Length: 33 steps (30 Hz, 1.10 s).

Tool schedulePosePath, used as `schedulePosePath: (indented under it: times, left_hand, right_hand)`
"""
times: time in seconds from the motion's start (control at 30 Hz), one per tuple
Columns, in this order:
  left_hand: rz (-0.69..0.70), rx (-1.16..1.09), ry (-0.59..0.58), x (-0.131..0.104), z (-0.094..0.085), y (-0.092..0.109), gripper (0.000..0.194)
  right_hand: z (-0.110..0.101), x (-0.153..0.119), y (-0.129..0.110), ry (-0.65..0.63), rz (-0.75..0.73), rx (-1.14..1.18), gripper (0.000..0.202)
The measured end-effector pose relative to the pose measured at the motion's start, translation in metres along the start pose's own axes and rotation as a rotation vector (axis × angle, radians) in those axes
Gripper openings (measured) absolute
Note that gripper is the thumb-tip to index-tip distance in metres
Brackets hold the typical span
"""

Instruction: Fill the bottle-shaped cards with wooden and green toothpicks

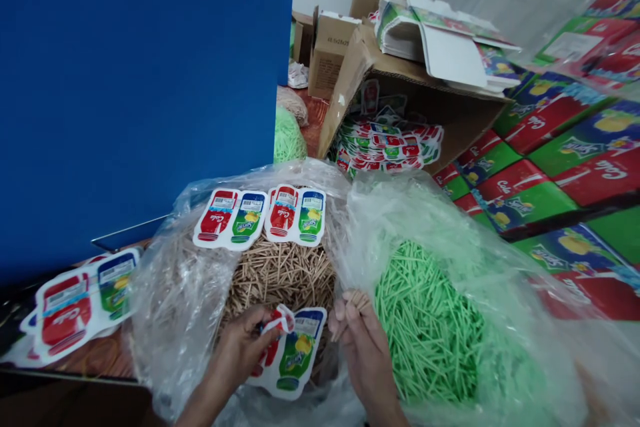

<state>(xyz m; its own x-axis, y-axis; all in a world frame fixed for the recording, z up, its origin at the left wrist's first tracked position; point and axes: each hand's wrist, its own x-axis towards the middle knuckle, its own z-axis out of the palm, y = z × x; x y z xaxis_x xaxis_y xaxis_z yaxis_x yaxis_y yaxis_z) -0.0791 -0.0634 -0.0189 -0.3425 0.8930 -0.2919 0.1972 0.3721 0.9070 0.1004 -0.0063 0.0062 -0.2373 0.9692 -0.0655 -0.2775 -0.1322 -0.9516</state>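
Note:
My left hand [240, 347] is closed on the curled red end of a Cola and Sprite label card [297, 353] at the bottom centre. Just right of it, my right hand [363, 343] pinches a small bunch of brown paper strips [357, 300]. Both hands are over an open clear bag [175, 280] of brown shredded strips [280, 273]. Two double-jar label cards, one on the left [230, 219] and one on the right [296, 215], lie across the far part of the strips. A second bag holds green shredded strips [427, 320] beside my right hand.
More label cards [83, 303] lie at the left. A blue panel [135, 93] stands at the upper left. Behind the bags, a tipped carton [345, 80] holds piled cards [387, 143]. Printed Cola and Sprite boxes [550, 147] are stacked at the right.

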Motion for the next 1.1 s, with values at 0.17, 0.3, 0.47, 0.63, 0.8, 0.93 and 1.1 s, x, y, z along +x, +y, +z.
schedulePosePath:
  times: [0.17, 0.3, 0.47, 0.63, 0.8, 0.93, 1.1]
  left_hand:
    - [0.134, 0.113, -0.111, 0.001, 0.006, 0.009, 0.018]
    - [0.105, 0.118, -0.199, 0.003, 0.007, 0.012, 0.011]
    - [0.047, 0.167, -0.303, 0.001, 0.007, 0.014, 0.017]
    - [0.043, 0.164, -0.293, 0.001, 0.005, 0.016, 0.014]
    - [0.141, 0.151, -0.299, 0.003, 0.005, 0.021, 0.006]
    - [0.034, -0.075, -0.331, 0.003, 0.005, 0.018, 0.013]
    - [0.043, -0.213, -0.291, 0.006, 0.001, 0.005, 0.020]
  right_hand:
    - [0.021, 0.008, -0.006, -0.078, 0.047, 0.029, 0.023]
    - [0.031, 0.014, -0.001, -0.147, 0.082, -0.119, 0.032]
    - [0.033, 0.025, -0.009, -0.276, 0.103, -0.183, 0.034]
    - [0.031, 0.034, -0.019, -0.286, 0.139, -0.242, 0.037]
    - [0.038, 0.035, -0.010, -0.321, 0.187, -0.247, 0.041]
    - [0.040, 0.035, -0.005, -0.343, 0.202, -0.194, 0.043]
    - [0.028, 0.030, -0.015, -0.420, 0.105, -0.336, 0.031]
